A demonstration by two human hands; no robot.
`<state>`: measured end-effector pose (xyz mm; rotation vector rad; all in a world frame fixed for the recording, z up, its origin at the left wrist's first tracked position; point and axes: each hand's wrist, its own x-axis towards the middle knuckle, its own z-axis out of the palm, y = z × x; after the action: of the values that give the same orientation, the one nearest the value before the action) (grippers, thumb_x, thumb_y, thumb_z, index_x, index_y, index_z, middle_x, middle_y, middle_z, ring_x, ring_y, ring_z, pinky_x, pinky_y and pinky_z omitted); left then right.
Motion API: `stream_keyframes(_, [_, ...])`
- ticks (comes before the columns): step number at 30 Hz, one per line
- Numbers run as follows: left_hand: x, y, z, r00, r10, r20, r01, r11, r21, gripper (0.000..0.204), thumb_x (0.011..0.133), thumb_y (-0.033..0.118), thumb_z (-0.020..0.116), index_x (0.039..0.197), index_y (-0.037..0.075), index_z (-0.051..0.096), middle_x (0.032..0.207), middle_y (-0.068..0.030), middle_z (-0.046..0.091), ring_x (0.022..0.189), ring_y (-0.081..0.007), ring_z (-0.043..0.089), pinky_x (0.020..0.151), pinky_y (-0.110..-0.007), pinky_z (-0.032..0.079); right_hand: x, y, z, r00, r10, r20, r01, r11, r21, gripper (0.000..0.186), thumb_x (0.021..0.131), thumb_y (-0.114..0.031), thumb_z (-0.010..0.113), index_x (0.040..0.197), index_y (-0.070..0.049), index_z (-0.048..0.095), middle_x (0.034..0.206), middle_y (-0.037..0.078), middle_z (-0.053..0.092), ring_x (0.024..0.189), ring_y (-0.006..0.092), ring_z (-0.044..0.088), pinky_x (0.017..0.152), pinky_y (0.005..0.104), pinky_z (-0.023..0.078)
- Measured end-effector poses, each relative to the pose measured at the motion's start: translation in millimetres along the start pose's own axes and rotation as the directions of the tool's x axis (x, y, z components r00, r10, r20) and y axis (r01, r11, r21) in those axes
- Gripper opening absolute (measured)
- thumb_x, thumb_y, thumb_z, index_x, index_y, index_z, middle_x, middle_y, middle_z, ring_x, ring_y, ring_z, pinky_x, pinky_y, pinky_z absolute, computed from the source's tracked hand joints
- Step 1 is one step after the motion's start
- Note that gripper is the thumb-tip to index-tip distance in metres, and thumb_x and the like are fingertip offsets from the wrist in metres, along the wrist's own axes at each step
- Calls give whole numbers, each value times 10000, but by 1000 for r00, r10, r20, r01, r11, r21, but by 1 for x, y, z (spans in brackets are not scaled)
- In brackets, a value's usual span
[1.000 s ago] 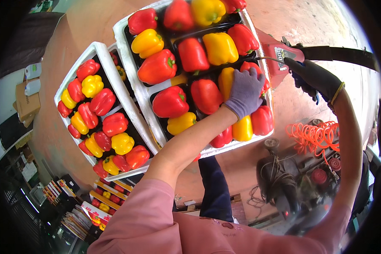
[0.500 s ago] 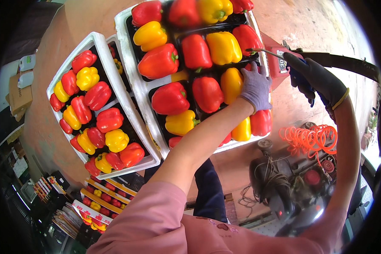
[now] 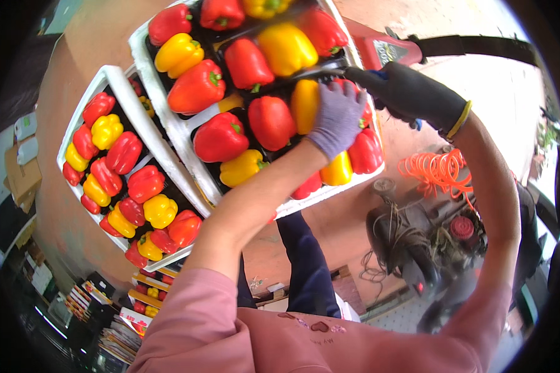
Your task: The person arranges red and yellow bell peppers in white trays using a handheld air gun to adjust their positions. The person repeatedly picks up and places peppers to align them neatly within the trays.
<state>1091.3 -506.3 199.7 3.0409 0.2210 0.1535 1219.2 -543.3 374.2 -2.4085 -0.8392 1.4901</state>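
Note:
My left hand [image 3: 341, 117], in a pale lavender glove, lies over a red bell pepper [image 3: 368, 115] with its fingers spread on it. A yellow bell pepper [image 3: 304, 107] is right beside these fingers. Both peppers sit among red and yellow ones in black trays inside a white foam box [image 3: 175, 127]. My right hand [image 3: 417, 96], in a black glove with a yellow cuff, is closed round what looks like an air blow gun [image 3: 336, 72]. Its thin, blurred nozzle points left over the peppers just beyond my left hand. The glove hides most of the gun's blue-and-black body.
On the left stands another foam box [image 3: 134, 112] of peppers. Beyond the right side of the near box is a red device [image 3: 379, 51] with a black strap. An orange coiled hose [image 3: 438, 171] hangs above a dark machine [image 3: 404, 242] with cords. Crates of peppers [image 3: 146, 298] are lower left.
The whole view has shifted, with the boxes now further left and higher. My right hand has brought the nozzle further in over the peppers, closer to my left hand, which stays on the peppers.

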Motion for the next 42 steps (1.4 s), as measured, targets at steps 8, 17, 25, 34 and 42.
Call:
stream_keyframes(8, [-4,-37,-22,991,121,52,-104,962,-251,507,842,479,675,1182,111,596,1061,-124,607,864,-293,610,793,-455,432,-135,163,40,860,496,-118,-431,831,351,549,994,-594,482,826,-85,599,632,-20,524,475,67,455,439,240,346])
stream_keyframes(17, [-57,-14,-58,746,638,189,-565,757,-327,715,770,552,719,1317,111,588,1455,-167,479,1402,-351,363,1148,-526,242,-200,159,222,803,442,400,-536,239,810,680,915,-736,477,811,-73,586,586,2,481,450,95,428,426,268,361])
stream_keyframes(25, [-63,-39,-46,800,597,66,-535,757,-375,323,885,270,639,1140,72,643,1281,-139,601,1255,-306,514,1069,-450,366,-180,90,265,885,284,368,-462,445,767,695,938,-703,474,821,-41,649,611,15,527,488,99,464,446,272,367])
stream_keyframes(34, [-156,-27,-79,944,-6,330,154,892,-424,696,707,364,804,1241,11,532,1164,-168,574,1125,-352,531,934,-455,435,-148,134,154,913,409,10,-233,502,833,515,969,-579,539,922,-73,623,686,-14,535,519,78,493,448,248,360])
stream_keyframes(42, [-186,-8,-71,975,-36,221,119,918,-378,727,741,304,769,1337,-3,485,1343,-212,496,1301,-365,435,1078,-500,338,-114,92,103,889,452,70,-396,683,613,548,990,-529,532,818,-22,645,669,2,545,525,84,482,465,262,381])
